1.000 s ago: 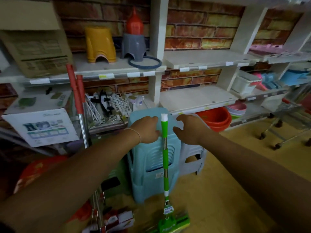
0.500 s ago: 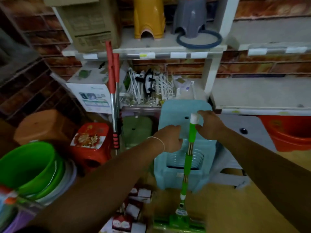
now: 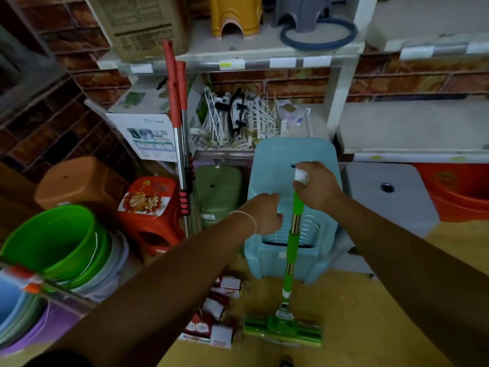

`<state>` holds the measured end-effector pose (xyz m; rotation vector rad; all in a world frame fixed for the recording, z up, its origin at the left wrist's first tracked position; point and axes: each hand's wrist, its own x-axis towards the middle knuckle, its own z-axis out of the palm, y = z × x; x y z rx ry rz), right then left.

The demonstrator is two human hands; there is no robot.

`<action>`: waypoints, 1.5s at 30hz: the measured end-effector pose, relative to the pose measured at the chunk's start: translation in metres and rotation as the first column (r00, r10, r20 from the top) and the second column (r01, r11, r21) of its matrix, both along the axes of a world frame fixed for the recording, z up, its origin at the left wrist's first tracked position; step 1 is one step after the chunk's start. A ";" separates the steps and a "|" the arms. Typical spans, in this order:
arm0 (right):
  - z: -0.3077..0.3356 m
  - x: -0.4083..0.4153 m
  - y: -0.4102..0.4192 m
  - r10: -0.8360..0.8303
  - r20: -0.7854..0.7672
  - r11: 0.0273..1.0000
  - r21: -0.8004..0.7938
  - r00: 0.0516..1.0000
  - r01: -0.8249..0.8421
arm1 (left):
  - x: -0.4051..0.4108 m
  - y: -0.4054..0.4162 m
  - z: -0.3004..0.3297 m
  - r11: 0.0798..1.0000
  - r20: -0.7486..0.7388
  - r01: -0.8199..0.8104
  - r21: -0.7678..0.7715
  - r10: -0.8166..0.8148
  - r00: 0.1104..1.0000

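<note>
— Fingers of right hand (image 3: pixel 316 189)?
— Wrapped round top of mop (image 3: pixel 291 247), at white cap, above stool (image 3: pixel 277 160) seat.
— Left hand (image 3: pixel 264 214)?
— Curled, holding nothing, clear of mop, before stool's front left edge.
— Mop position?
— Near upright in front of stool; green head on floor before stool.

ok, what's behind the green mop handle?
Stacked light blue plastic stools stand behind it. The right hand has its grip on the white cap and covers part of the top seat; the floor behind the stack is hidden.
</note>
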<state>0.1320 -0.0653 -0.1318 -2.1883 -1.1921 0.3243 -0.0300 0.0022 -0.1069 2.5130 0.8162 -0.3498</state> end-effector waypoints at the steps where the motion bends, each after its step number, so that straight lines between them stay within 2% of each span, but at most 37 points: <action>1: 0.002 -0.009 -0.007 -0.017 0.007 0.999 0.042 1.000 0.017 | -0.003 -0.004 -0.001 1.000 0.002 -0.002 -0.007 0.002 1.000; 5: 0.003 -0.057 -0.048 -0.032 -0.008 0.956 0.290 0.999 0.033 | -0.025 -0.032 -0.010 0.996 0.027 -0.004 -0.091 0.007 1.000; 8: 0.003 -0.095 -0.080 -0.022 -0.029 0.922 0.385 0.999 0.032 | -0.044 -0.052 -0.018 0.991 0.074 0.000 -0.133 0.010 0.997; 12: 0.003 -0.150 -0.119 -0.118 -0.144 0.918 0.361 0.982 0.164 | -0.076 -0.081 -0.038 0.958 0.180 -0.024 -0.287 0.078 0.980; 16: 0.004 -0.203 -0.152 -0.139 -0.151 0.914 0.360 0.979 0.185 | -0.114 -0.115 -0.050 0.915 0.253 -0.001 -0.404 0.113 0.961; 20: 0.004 -0.244 -0.180 -0.180 -0.210 0.915 0.323 0.961 0.242 | -0.148 -0.139 -0.060 0.927 0.232 0.069 -0.367 0.020 0.973; 25: 0.002 -0.282 -0.207 -0.195 -0.225 0.935 0.250 0.955 0.250 | -0.180 -0.163 -0.057 0.909 0.236 0.044 -0.413 0.060 0.970; 28: -0.003 -0.295 -0.222 -0.189 -0.294 0.944 0.210 0.937 0.256 | -0.194 -0.178 -0.053 0.906 0.257 0.067 -0.419 0.047 0.965; 35: 0.013 -0.296 -0.260 -0.094 -0.382 0.903 0.356 0.919 0.240 | -0.206 -0.210 -0.037 0.894 0.285 0.013 -0.448 0.129 0.950; 40: 0.074 -0.292 -0.271 0.012 -0.330 0.864 0.479 0.944 0.156 | -0.216 -0.222 -0.023 0.904 0.271 -0.057 -0.425 0.187 0.944; 45: 0.113 -0.316 -0.271 0.130 -0.276 0.804 0.591 0.952 0.062 | -0.245 -0.243 0.016 0.873 0.347 -0.076 -0.482 0.269 0.899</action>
